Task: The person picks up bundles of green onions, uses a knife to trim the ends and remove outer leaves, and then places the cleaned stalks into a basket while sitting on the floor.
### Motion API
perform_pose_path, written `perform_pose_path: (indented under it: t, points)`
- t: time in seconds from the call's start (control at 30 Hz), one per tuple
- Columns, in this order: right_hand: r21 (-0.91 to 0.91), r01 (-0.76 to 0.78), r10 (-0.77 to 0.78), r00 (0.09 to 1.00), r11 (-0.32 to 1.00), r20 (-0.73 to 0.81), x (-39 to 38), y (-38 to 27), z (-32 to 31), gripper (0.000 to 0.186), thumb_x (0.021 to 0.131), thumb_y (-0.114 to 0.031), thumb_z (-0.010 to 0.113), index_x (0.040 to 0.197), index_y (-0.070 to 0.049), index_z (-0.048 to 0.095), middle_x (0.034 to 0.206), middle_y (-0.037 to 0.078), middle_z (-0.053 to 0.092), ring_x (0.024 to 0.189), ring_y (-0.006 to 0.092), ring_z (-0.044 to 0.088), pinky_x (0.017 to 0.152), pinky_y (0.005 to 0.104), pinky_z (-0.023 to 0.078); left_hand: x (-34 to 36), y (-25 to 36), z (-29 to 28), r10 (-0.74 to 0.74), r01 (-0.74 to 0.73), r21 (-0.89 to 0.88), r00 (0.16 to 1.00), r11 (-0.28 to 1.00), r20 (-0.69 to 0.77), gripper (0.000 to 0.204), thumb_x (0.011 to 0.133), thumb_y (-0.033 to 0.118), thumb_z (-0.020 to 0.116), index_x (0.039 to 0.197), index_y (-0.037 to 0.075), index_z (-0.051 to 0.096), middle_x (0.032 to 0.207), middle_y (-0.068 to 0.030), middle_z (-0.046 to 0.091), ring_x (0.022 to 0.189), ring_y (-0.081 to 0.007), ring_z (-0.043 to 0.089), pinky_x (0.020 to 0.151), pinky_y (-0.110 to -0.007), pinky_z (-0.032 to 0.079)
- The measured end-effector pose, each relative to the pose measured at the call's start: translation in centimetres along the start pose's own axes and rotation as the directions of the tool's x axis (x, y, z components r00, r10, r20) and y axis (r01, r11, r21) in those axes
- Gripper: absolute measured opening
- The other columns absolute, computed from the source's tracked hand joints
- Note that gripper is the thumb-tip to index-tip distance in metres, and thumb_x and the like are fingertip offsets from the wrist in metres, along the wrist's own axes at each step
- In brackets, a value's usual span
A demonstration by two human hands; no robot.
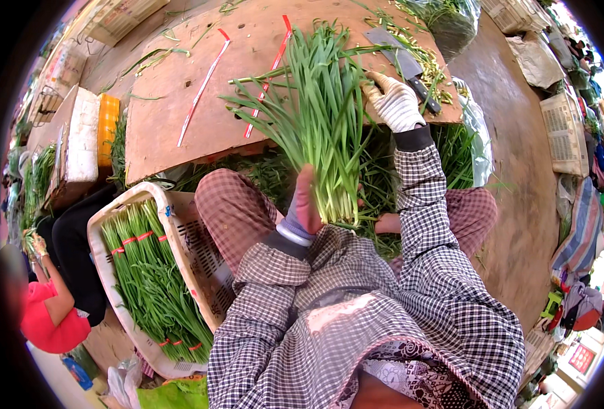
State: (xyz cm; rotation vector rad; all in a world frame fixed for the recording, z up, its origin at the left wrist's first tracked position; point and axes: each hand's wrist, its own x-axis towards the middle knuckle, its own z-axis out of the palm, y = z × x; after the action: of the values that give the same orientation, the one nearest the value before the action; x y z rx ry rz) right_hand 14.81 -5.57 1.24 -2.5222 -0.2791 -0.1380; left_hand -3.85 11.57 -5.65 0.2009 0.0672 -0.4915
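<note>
My left hand (303, 201), in a pink and grey glove, grips the pale lower end of a loose bunch of long green leafy stalks (322, 102), whose tips fan over a wooden board (172, 136). To its right, my right hand (392, 102), in a striped white glove, reaches onto the board with fingers apart and slightly curved, beside the leaves. A cleaver (404, 61) with a dark handle lies just beyond it among cut scraps (438, 75). Two red-and-white tape strips (203, 88) lie on the board to the left. Part of my left hand is hidden behind stalks.
A white crate (216, 286) of banded green bundles (148, 279) stands at my left. Beyond it sits a co-worker in red (60, 320) holding stalks, near a foam box (80, 136). Loose greens (455, 153) lie under the board; crates (562, 133) and bags line the right side.
</note>
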Motion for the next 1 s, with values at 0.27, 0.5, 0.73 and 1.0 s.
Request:
perform_pose_path:
  t: [0.27, 0.5, 0.73, 1.0]
  points:
    - [-0.151, 0.003, -0.019, 0.994, 0.988, -0.104, -4.7, 2.3, -5.1, 0.031, 0.082, -0.033, 0.062, 0.094, -0.005, 0.068, 0.084, 0.016, 0.067, 0.077, 0.0315, 0.065, 0.070, 0.0378, 0.052, 0.4, -0.2, 0.9, 0.017, -0.015, 0.080, 0.999, 0.997, -0.033, 0.059, 0.094, 0.041, 0.048, 0.135, -0.001, 0.040, 0.129, -0.0243, 0.049, 0.108, -0.0265, 0.059, 0.092, -0.044, 0.050]
    - [0.372, -0.163, 0.022, 0.934, 0.914, 0.356, -14.4, -3.1, -2.0, 0.039, 0.085, -0.033, 0.063, 0.100, 0.003, 0.064, 0.086, 0.020, 0.066, 0.079, 0.0264, 0.066, 0.071, 0.0344, 0.052, 0.4, -0.7, -0.7, 0.084, -0.029, 0.297, 0.981, 0.955, -0.173, 0.045, 0.094, 0.033, 0.052, 0.125, 0.000, 0.051, 0.112, -0.0128, 0.062, 0.096, -0.0198, 0.063, 0.082, -0.034, 0.053]
    - [0.259, -0.081, 0.001, 0.956, 0.963, 0.295, -14.3, -3.7, 1.8, 0.083, 0.073, -0.057, 0.064, 0.113, 0.015, 0.052, 0.095, 0.033, 0.060, 0.088, 0.0369, 0.063, 0.076, 0.0369, 0.050, 1.6, -2.1, -2.0, 0.287, -0.001, 0.660, 0.901, 0.751, -0.325, 0.019, 0.080, 0.011, 0.067, 0.095, -0.001, 0.063, 0.079, -0.0040, 0.064, 0.068, -0.0130, 0.061, 0.060, -0.027, 0.050]
    - [0.152, -0.011, -0.031, 0.961, 0.988, 0.276, -12.3, -2.3, 2.2, 0.057, 0.082, -0.040, 0.061, 0.106, 0.012, 0.056, 0.085, 0.029, 0.063, 0.079, 0.0392, 0.063, 0.070, 0.0407, 0.050, 0.7, -1.5, 1.2, 0.183, -0.068, 0.625, 0.975, 0.778, -0.122, 0.033, 0.082, 0.013, 0.068, 0.109, -0.002, 0.056, 0.094, -0.0076, 0.064, 0.081, -0.0149, 0.063, 0.068, -0.030, 0.051]
